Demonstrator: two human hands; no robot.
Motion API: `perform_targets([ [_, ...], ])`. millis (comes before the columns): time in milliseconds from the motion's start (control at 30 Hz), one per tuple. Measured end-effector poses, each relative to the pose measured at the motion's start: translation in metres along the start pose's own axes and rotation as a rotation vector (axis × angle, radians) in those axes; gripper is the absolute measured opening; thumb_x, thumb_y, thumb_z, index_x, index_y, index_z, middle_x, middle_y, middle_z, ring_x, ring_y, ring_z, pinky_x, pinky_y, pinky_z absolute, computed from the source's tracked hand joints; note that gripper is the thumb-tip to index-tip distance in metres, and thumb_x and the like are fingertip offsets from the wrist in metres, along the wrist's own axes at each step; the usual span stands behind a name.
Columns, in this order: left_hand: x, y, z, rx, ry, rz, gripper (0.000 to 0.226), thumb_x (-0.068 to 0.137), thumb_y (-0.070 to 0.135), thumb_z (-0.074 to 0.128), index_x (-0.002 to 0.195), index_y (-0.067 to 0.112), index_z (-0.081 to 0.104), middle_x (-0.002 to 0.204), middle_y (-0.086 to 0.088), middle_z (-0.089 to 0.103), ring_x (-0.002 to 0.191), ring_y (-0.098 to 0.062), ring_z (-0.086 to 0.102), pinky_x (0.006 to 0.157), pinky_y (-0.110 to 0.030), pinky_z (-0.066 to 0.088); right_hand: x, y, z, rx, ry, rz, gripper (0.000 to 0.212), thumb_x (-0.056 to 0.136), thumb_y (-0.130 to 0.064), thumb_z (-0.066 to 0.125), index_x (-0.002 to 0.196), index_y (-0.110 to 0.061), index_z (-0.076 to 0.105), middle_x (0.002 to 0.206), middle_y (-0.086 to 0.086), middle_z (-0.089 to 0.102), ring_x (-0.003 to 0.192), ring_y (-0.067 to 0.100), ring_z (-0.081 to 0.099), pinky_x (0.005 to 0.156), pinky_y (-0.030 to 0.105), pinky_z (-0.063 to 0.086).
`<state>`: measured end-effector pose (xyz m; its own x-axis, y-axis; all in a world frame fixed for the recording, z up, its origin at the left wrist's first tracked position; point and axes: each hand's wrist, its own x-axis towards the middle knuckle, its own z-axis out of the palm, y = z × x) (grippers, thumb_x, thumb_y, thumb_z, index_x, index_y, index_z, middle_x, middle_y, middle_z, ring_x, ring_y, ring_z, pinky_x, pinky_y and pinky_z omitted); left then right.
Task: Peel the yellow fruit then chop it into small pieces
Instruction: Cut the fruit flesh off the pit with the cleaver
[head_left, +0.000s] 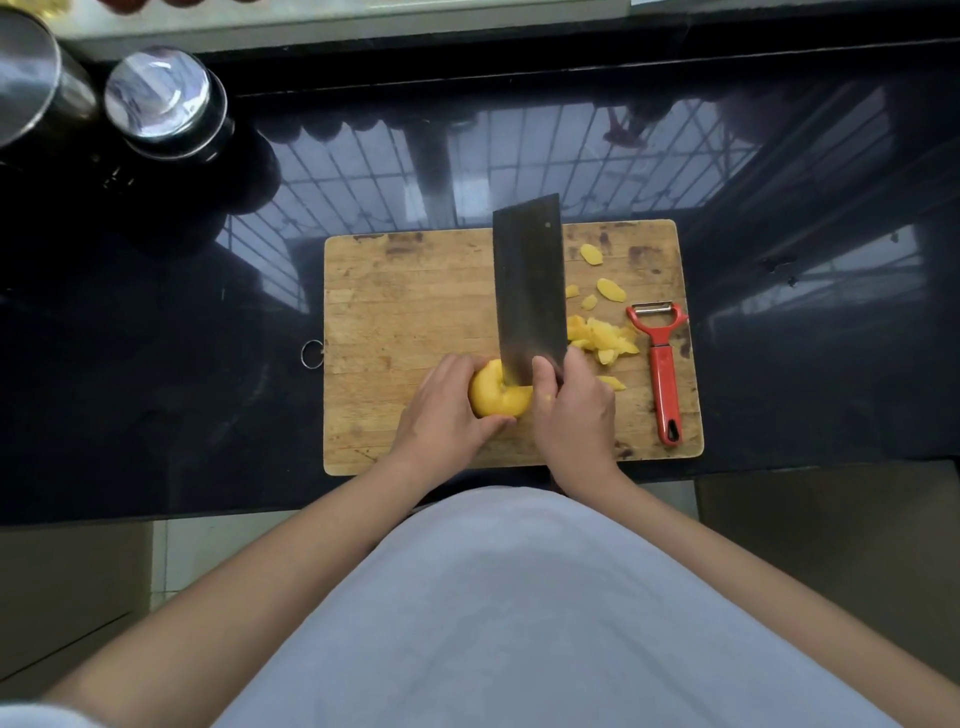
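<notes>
Our left hand (441, 410) curls its fingers around the yellow fruit (496, 395) on the cutting board (405, 301). Our right hand (574, 410) clenches the cleaver (530, 280), its blade set into the fruit. Peel scraps (602, 338) lie beside the red peeler (662, 364). Two steel canisters (166, 98) stand on the tabletop (156, 364), lids shut.

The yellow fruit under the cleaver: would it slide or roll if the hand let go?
Probably both. The fruit looks round, so it could roll on the flat board. Its skin seems peeled off, judging by the peels beside the peeler, so the bare flesh is likely slippery. The left hand steadies it against the cleaver.
</notes>
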<state>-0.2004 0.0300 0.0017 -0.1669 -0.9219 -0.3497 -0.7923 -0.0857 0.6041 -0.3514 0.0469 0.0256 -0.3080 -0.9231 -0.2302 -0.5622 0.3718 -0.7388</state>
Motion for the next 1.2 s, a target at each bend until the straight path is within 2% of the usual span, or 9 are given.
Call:
perform_targets([
  [67, 0.0007, -0.0015, 0.0008, -0.004, -0.004, -0.003, 0.069, 0.077, 0.044, 0.088, 0.134, 0.03, 0.052, 0.126, 0.012, 0.056, 0.117, -0.011, 0.051, 0.093, -0.04, 0.053, 0.0035, 0.004, 0.0029, 0.105, -0.008, 0.106, 0.025, 0.104, -0.037, 0.05, 0.085, -0.021, 0.049, 0.074, 0.003, 0.061, 0.069, 0.024, 0.061, 0.061, 0.048, 0.054],
  [167, 0.0022, -0.0034, 0.0017, -0.001, -0.003, 0.002, 0.071, 0.075, 0.045, 0.089, 0.135, 0.03, 0.052, 0.126, 0.012, 0.057, 0.118, -0.012, 0.052, 0.093, -0.042, 0.053, 0.0055, 0.0057, 0.0049, 0.202, -0.028, 0.185, 0.023, 0.1, -0.043, 0.05, 0.085, -0.026, 0.052, 0.076, 0.006, 0.064, 0.071, 0.032, 0.064, 0.063, 0.054, 0.057],
  [300, 0.0048, -0.0073, 0.0012, -0.019, -0.021, 0.013, 0.072, 0.074, 0.043, 0.09, 0.135, 0.027, 0.055, 0.125, 0.01, 0.058, 0.119, -0.014, 0.053, 0.095, -0.045, 0.051, 0.0073, 0.0071, 0.0014, 0.261, -0.067, 0.218, 0.016, 0.102, -0.037, 0.051, 0.09, -0.027, 0.056, 0.076, 0.007, 0.066, 0.064, 0.026, 0.064, 0.059, 0.045, 0.057],
  [367, 0.0061, -0.0087, 0.0011, -0.028, -0.023, 0.012, 0.073, 0.073, 0.043, 0.09, 0.135, 0.025, 0.056, 0.125, 0.009, 0.058, 0.12, -0.015, 0.053, 0.095, -0.046, 0.051, 0.0091, 0.0076, -0.0002, 0.33, -0.086, 0.249, 0.014, 0.105, -0.029, 0.051, 0.096, -0.02, 0.058, 0.071, 0.01, 0.066, 0.052, 0.02, 0.059, 0.049, 0.036, 0.051],
  [467, 0.0059, -0.0085, 0.001, -0.045, -0.023, 0.007, 0.072, 0.073, 0.042, 0.09, 0.135, 0.025, 0.057, 0.123, 0.011, 0.057, 0.12, -0.015, 0.053, 0.095, -0.045, 0.051, 0.0108, 0.0062, -0.0019, 0.406, -0.114, 0.298, 0.016, 0.106, -0.025, 0.05, 0.101, -0.012, 0.059, 0.069, 0.013, 0.063, 0.045, 0.017, 0.053, 0.043, 0.028, 0.044],
  [633, 0.0055, -0.0079, 0.0007, -0.065, -0.023, 0.002, 0.071, 0.073, 0.041, 0.09, 0.134, 0.028, 0.056, 0.122, 0.012, 0.056, 0.118, -0.013, 0.053, 0.094, -0.046, 0.052, 0.0095, 0.006, -0.0011, 0.469, -0.118, 0.359, 0.019, 0.105, -0.024, 0.049, 0.103, -0.008, 0.058, 0.066, 0.011, 0.061, 0.043, 0.017, 0.051, 0.043, 0.029, 0.045],
  [867, 0.0056, -0.0074, 0.0022, -0.055, -0.016, -0.011, 0.07, 0.074, 0.043, 0.089, 0.134, 0.028, 0.056, 0.12, 0.012, 0.056, 0.117, -0.013, 0.053, 0.092, -0.046, 0.052, 0.0065, 0.004, 0.0005, 0.509, -0.111, 0.396, 0.018, 0.106, -0.028, 0.047, 0.107, -0.013, 0.058, 0.069, 0.01, 0.062, 0.047, 0.018, 0.053, 0.045, 0.031, 0.05],
  [1000, 0.005, -0.0067, 0.002, -0.053, -0.019, -0.014, 0.07, 0.074, 0.041, 0.089, 0.135, 0.027, 0.055, 0.122, 0.012, 0.056, 0.119, -0.014, 0.052, 0.094, -0.046, 0.051, 0.0071, 0.0043, 0.0008, 0.558, -0.114, 0.454, 0.019, 0.106, -0.026, 0.047, 0.105, -0.012, 0.059, 0.068, 0.009, 0.061, 0.047, 0.018, 0.052, 0.044, 0.029, 0.046],
  [1200, 0.0042, -0.0052, 0.0017, -0.044, -0.022, -0.017, 0.072, 0.074, 0.041, 0.089, 0.136, 0.028, 0.054, 0.122, 0.013, 0.056, 0.12, -0.013, 0.051, 0.094, -0.044, 0.051, 0.0117, 0.0019, 0.0036, 0.641, -0.124, 0.511, 0.019, 0.106, -0.023, 0.047, 0.102, -0.011, 0.06, 0.065, 0.007, 0.059, 0.046, 0.017, 0.049, 0.048, 0.032, 0.048],
])
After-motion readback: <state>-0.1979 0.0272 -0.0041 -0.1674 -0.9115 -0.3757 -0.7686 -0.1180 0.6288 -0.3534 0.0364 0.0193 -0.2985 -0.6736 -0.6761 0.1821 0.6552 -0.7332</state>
